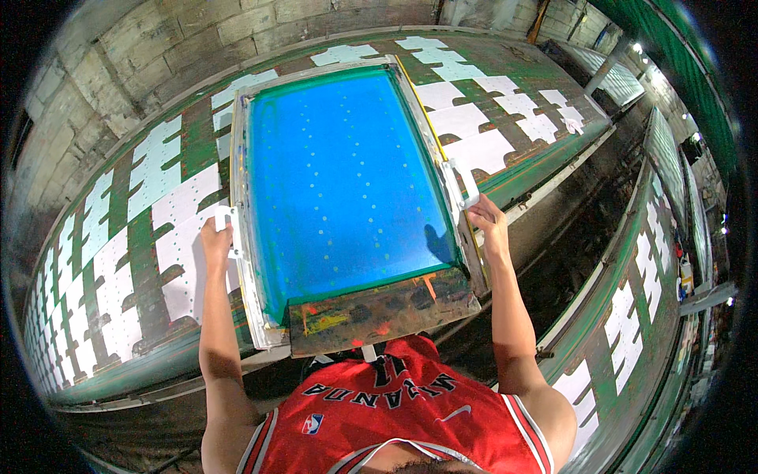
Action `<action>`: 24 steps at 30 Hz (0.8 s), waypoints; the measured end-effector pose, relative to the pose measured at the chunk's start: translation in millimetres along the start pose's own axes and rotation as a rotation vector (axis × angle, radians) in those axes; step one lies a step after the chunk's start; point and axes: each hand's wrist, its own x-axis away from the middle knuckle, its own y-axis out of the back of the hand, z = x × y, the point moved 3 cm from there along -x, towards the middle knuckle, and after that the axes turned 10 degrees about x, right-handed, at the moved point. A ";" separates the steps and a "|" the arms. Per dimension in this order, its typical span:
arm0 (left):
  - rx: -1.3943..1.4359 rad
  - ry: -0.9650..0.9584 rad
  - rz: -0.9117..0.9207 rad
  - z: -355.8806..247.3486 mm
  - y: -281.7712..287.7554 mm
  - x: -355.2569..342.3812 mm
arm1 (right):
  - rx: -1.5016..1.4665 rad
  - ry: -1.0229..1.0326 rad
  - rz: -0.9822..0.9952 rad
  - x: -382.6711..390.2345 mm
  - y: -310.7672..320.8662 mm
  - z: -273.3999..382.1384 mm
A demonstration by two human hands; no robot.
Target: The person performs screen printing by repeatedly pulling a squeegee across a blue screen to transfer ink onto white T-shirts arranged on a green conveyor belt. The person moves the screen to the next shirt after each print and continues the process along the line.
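Note:
A large silk-screen printing frame (347, 174) is in front of my body, with blue mesh, rows of small pale dots and green-stained edges. My left hand (215, 241) is closed round the white handle (227, 215) on its left side. On the opposite side, my right hand (490, 223) grips another white handle (467, 183). At the frame's near end is a paint-stained panel (387, 312), close to my waist. White cut pieces (181, 257) lie on the table beside and beyond the frame. Whether the frame touches the table cannot be seen.
The long green-stained table (197, 150) stretches left and right, with rows of white cut pieces. A second table (584, 340) with similar pieces stands at the right, across a dark gap. Behind is a block wall (158, 47); a post (608, 67) stands at the far right.

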 end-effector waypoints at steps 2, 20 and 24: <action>0.012 0.027 -0.022 -1.6 -30.7 10.4 | 0.005 0.015 0.044 -22.9 25.9 -7.0; -0.292 0.046 -0.171 -41.2 -235.2 133.8 | 0.019 -0.037 0.188 -192.7 207.7 -70.8; -0.346 0.053 -0.161 -37.6 -237.0 124.1 | -0.038 -0.066 0.226 -207.8 207.4 -83.2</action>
